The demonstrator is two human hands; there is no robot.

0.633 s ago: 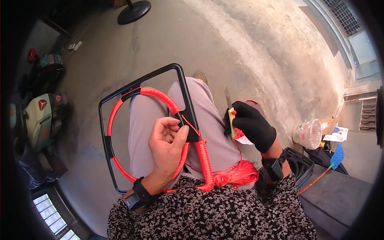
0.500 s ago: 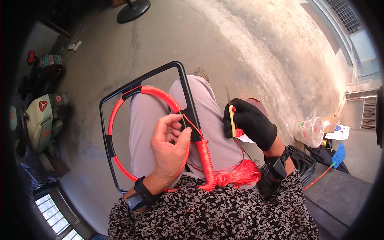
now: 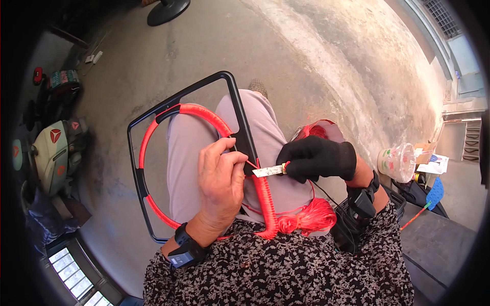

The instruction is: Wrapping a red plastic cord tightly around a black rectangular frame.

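Observation:
A black rectangular frame (image 3: pixel 244 120) lies across my lap, with a ring inside it wrapped in red cord (image 3: pixel 204 113). One side of the frame has a thick red-wrapped grip (image 3: pixel 264 204). My bare left hand (image 3: pixel 219 178) is closed over the frame, pinching a short strand of red cord (image 3: pixel 252 164). My right hand (image 3: pixel 321 159), in a black glove, grips a knife (image 3: pixel 269 171), its pale blade pointing left at the strand beside the frame's side bar. Most of the handle is hidden by the glove. A loose red cord bundle (image 3: pixel 314 217) rests on my lap.
To the right, a plastic-covered tub (image 3: pixel 395 162) and a blue flat piece on an orange cord (image 3: pixel 434 196) sit by a grey bench (image 3: pixel 434 239). A scooter (image 3: pixel 53 148) stands at left. A round black base (image 3: pixel 168 11) is on the floor ahead.
My right hand has moved left and turned the knife from upright to sideways, bringing its blade to the cord. The left hand stays by the frame, its fingers more bunched.

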